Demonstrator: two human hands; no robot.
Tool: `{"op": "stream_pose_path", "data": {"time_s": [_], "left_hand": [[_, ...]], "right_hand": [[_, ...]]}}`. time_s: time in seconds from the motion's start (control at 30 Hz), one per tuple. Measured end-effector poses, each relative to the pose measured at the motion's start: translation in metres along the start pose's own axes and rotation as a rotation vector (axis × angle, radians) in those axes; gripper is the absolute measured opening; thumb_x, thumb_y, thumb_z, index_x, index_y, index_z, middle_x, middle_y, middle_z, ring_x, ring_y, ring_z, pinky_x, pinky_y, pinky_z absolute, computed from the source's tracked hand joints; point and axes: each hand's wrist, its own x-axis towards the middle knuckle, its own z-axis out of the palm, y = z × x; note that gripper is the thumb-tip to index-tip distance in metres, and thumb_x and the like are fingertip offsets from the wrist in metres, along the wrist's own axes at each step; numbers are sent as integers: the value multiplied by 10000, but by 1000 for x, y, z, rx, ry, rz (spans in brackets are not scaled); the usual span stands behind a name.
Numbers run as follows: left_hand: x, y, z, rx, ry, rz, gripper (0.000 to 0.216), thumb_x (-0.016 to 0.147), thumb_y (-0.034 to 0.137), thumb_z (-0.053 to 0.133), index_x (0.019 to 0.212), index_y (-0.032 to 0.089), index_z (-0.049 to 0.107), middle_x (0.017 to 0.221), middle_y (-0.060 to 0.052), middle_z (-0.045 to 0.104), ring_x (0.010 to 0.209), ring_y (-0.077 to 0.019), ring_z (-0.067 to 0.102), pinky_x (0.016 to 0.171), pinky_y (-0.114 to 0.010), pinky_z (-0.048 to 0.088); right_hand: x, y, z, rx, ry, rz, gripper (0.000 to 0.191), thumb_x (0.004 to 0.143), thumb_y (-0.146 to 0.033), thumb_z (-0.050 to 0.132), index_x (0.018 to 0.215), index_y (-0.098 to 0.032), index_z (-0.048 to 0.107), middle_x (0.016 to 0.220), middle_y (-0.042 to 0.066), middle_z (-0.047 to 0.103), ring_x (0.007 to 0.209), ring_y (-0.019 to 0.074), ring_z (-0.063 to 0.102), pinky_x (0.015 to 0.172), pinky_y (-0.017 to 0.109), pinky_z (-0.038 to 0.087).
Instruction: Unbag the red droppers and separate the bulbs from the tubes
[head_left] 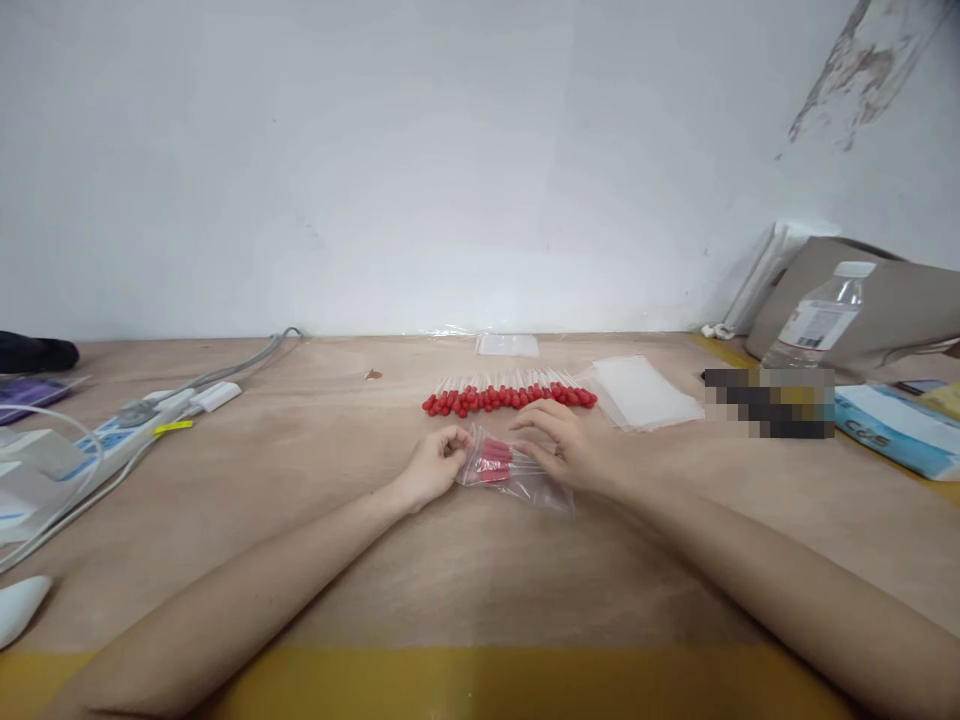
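Note:
A small clear plastic bag point(525, 478) holding several red-tipped droppers lies on the wooden table point(315, 500). My left hand point(433, 464) pinches the bag's left end with curled fingers. My right hand point(562, 442) rests on the bag's right part, fingers pressing on it. Just beyond the hands, a row of several droppers with red bulbs point(510, 396) lies side by side on the table.
A stack of clear bags point(645, 392) lies right of the row, another bag point(508, 345) by the wall. A power strip with cables point(135, 425) is at left. A water bottle point(821, 315), cardboard and a blue packet point(896, 425) are at right.

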Motion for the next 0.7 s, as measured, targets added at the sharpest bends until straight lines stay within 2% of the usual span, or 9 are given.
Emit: {"op": "stream_pose_path", "data": {"time_s": [0.1,0.2,0.27,0.37,0.53,0.7], "left_hand": [[3,-3,-5,141,-39,20,162,730,162,509,851,125,610,754,-22,598,644,-120,568,614,-259,484],[3,-6,-13,447,-17,238,157,733,195,543,822,149,664,793,-31,573,636,-115,537,601,-253,465],[2,-7,-18,595,5,408,142,735,208,565,810,169,680,824,-36,544,669,-118,523,598,-248,457],[-2,-4,-22,620,-92,589,155,782,198,538,845,179,678,844,-43,562,765,-132,549,678,-260,467],[-7,4,-20,524,-313,648,259,847,251,488,1072,195,604,995,-66,588,911,-145,566,814,-279,459],[-10,10,-16,673,-330,676,347,777,349,589,1097,216,594,971,-60,549,924,-165,547,802,-292,467]], "right_hand": [[-17,-4,-3,-17,-103,149,182,793,-326,549,897,-183,589,871,63,567,824,175,527,738,322,431],[-30,-6,1,-14,-176,205,232,767,-343,579,938,-187,591,876,51,565,758,157,532,705,304,434],[-34,-4,4,-19,-167,225,229,772,-316,572,957,-182,589,890,54,564,741,150,532,698,298,436],[-37,1,9,-34,-134,229,223,781,-274,556,976,-172,593,904,67,560,759,158,531,708,305,441],[-40,7,12,-74,-89,191,230,801,-272,528,999,-173,590,909,81,555,802,181,525,733,332,443],[-41,6,11,-92,-94,193,224,811,-268,512,1000,-169,582,902,79,549,796,179,521,732,331,442]]}}
